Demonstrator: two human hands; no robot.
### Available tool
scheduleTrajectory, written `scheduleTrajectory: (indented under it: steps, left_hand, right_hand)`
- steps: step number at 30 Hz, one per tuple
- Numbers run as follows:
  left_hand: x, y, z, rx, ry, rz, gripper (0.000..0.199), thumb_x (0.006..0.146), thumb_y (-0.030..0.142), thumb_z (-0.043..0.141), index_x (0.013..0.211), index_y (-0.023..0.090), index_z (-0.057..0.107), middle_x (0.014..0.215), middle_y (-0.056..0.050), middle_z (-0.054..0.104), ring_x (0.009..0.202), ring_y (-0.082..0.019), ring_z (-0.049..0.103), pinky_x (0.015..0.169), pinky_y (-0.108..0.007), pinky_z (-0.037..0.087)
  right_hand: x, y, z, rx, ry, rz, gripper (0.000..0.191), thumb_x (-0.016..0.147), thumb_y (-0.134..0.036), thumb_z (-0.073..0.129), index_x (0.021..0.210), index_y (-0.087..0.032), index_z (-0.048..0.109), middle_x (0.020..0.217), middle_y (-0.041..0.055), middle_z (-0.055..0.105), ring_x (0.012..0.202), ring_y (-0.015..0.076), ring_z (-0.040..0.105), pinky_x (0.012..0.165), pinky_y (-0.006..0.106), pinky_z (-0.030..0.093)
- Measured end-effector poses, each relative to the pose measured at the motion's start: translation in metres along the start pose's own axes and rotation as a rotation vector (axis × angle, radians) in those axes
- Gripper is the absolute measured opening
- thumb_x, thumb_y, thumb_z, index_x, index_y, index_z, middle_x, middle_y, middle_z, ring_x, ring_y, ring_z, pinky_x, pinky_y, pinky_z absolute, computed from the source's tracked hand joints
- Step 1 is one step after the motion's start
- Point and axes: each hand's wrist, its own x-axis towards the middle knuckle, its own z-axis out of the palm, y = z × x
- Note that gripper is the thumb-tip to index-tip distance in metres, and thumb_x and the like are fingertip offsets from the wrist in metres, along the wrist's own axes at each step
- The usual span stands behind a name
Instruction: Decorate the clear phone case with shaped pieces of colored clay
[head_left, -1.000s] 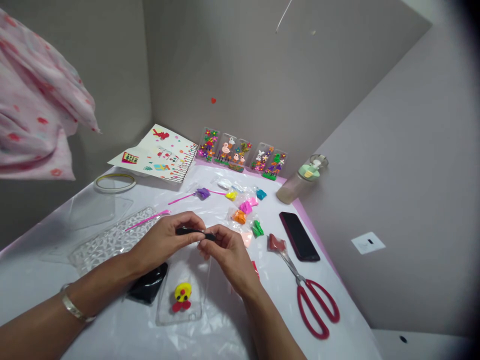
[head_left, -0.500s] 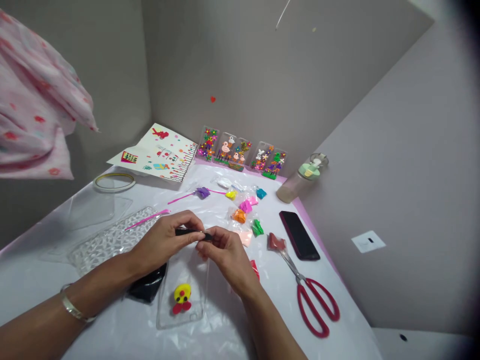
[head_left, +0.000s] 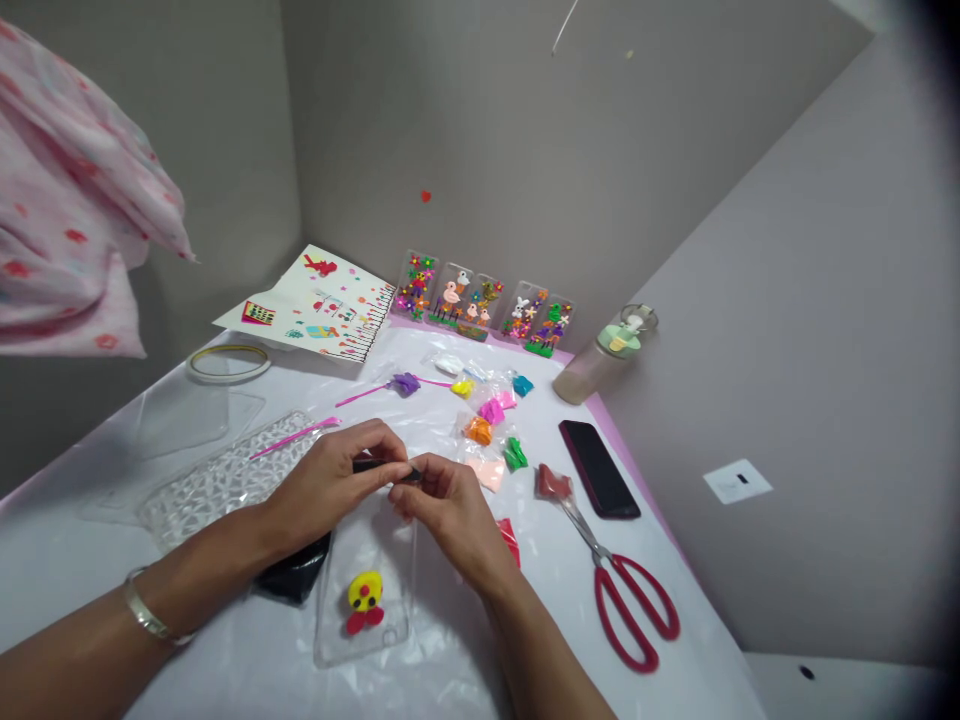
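Note:
My left hand (head_left: 346, 468) and my right hand (head_left: 450, 505) meet above a clear phone case (head_left: 370, 560), fingertips pinched together. Between them is a piece of black clay (head_left: 366, 465); it runs from under my left fingers to my right thumb and fingertip, partly hidden. On the case lies a yellow round clay face (head_left: 365, 590) with black eyes, a red nose and a red bow below. A shiny black packet (head_left: 298, 572) sits under my left forearm. Just right of my right hand, a red clay packet (head_left: 509, 540) is partly covered by it.
Several small clay packets, one orange (head_left: 478, 431), lie beyond my hands. To the right are red-handled scissors (head_left: 600, 560), a phone (head_left: 598, 470) and a bottle (head_left: 600, 360). A textured clear sheet (head_left: 217, 490) and pink tool (head_left: 296, 437) lie left. Decorated cases (head_left: 484, 300) lean on the wall.
Both hands keep their pinch on the black clay, with only slight finger movement. The phone case has shifted a little toward me in the picture.

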Motion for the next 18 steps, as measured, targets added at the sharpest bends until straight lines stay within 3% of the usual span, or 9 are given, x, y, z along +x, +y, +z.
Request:
scheduleTrajectory:
  steps: [5, 10, 18]
  left_hand:
    - [0.0017, 0.0004, -0.0007, 0.043, 0.016, 0.03, 0.024, 0.095, 0.04, 0.063, 0.083, 0.021, 0.071, 0.082, -0.001, 0.07, 0.078, -0.019, 0.064, 0.072, -0.029, 0.049]
    - [-0.0007, 0.0013, 0.0023, 0.031, -0.024, 0.001, 0.017, 0.088, 0.038, 0.072, 0.086, 0.021, 0.066, 0.082, 0.001, 0.069, 0.079, -0.019, 0.065, 0.073, -0.029, 0.05]
    - [0.0004, 0.001, 0.0041, 0.055, 0.016, 0.009, 0.024, 0.095, 0.041, 0.061, 0.082, 0.021, 0.065, 0.079, 0.0, 0.067, 0.076, -0.018, 0.063, 0.069, -0.028, 0.048]
  right_hand:
    - [-0.0014, -0.0017, 0.0011, -0.006, -0.014, 0.0, 0.007, 0.074, -0.023, 0.072, 0.08, -0.018, 0.071, 0.065, -0.0038, 0.062, 0.061, 0.0126, 0.054, 0.062, 0.025, 0.042]
    - [-0.0015, 0.0001, 0.0013, -0.024, -0.005, -0.022, 0.003, 0.075, -0.022, 0.068, 0.077, -0.019, 0.069, 0.066, -0.0038, 0.06, 0.062, 0.0128, 0.052, 0.062, 0.026, 0.04]
    - [-0.0001, 0.0024, 0.0021, -0.012, -0.019, -0.027, 0.004, 0.076, -0.021, 0.07, 0.08, -0.019, 0.07, 0.068, -0.004, 0.062, 0.062, 0.0122, 0.052, 0.062, 0.025, 0.04]
